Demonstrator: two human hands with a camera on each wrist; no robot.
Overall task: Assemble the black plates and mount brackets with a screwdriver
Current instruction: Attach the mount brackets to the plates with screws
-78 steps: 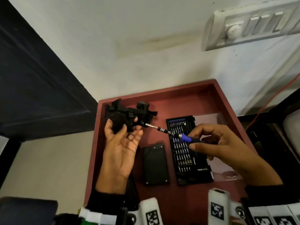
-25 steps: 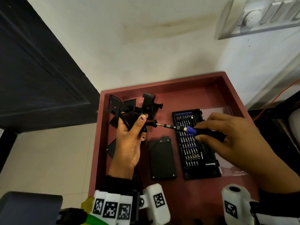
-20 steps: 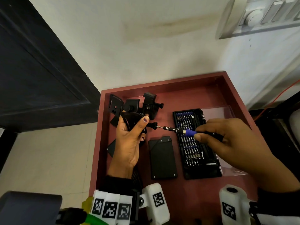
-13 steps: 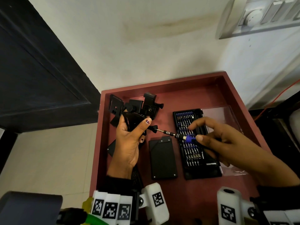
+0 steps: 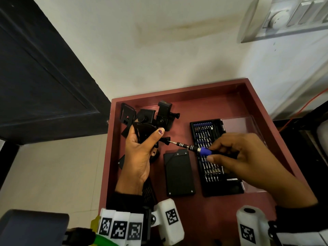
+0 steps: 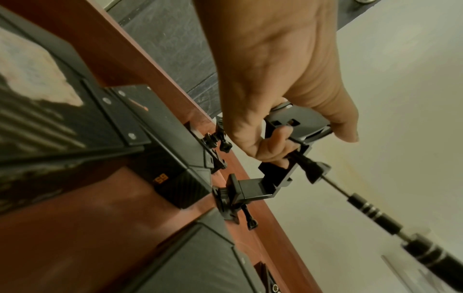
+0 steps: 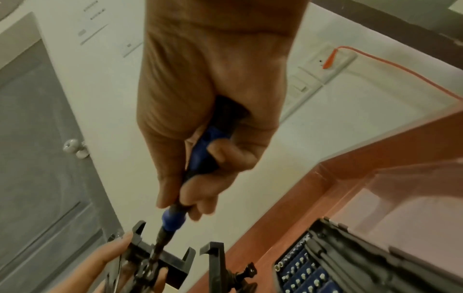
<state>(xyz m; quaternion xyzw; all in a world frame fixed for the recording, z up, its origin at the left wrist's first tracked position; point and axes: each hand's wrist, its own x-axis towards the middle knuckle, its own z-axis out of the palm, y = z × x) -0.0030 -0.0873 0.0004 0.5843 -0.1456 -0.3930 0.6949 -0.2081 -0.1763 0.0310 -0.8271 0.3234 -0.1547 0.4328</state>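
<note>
While the left hand (image 5: 140, 153) clasps the mount bracket (image 6: 295, 126), the screwdriver (image 5: 193, 148) — pinched by the right hand (image 5: 248, 160) — lies level, tip in the thumbscrew (image 5: 166, 139) on the bracket's right.

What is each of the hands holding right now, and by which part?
Left hand grips the black mount bracket around its body; right hand pinches the screwdriver by its blue-and-black handle.

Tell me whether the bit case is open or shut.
Open. The bit case lies in the red tray with its clear lid swung aside and rows of bits exposed.
</note>
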